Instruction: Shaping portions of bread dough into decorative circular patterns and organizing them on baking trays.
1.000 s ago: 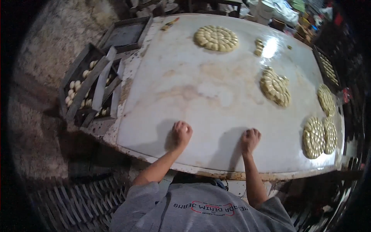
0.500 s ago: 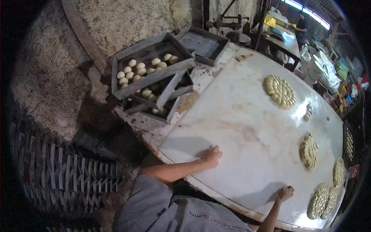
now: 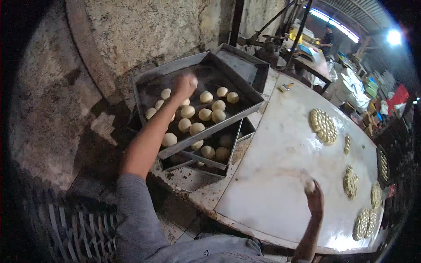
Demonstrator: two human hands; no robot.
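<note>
Over the upper metal tray (image 3: pixel 147 74) my left hand (image 3: pixel 184 87) is closed, smeared by motion, with a pale dough ball (image 3: pixel 194 82) at its fingers. Several round dough balls (image 3: pixel 187 111) lie in that tray, below and around the hand. Above the near part of the white tabletop (image 3: pixel 258 193), my right hand (image 3: pixel 315 202) is curled around another pale dough ball (image 3: pixel 310 187), partly hidden by the fingers. Under the upper tray sits a lower tray (image 3: pixel 223 171), turned askew, with more dough balls in it.
Coiled, braided dough rounds (image 3: pixel 323 126) lie along the table's right side, with a short dough piece (image 3: pixel 347 144) between them. A brush (image 3: pixel 286 87) rests near the far edge. Another tray (image 3: pixel 239 61) stands behind the stack. Far back, a person (image 3: pixel 327 38) stands by a bench.
My left hand has lifted off the tabletop and swung left and away from me, over the upper tray. The right hand has risen and moved slightly left. The whole view has shifted.
</note>
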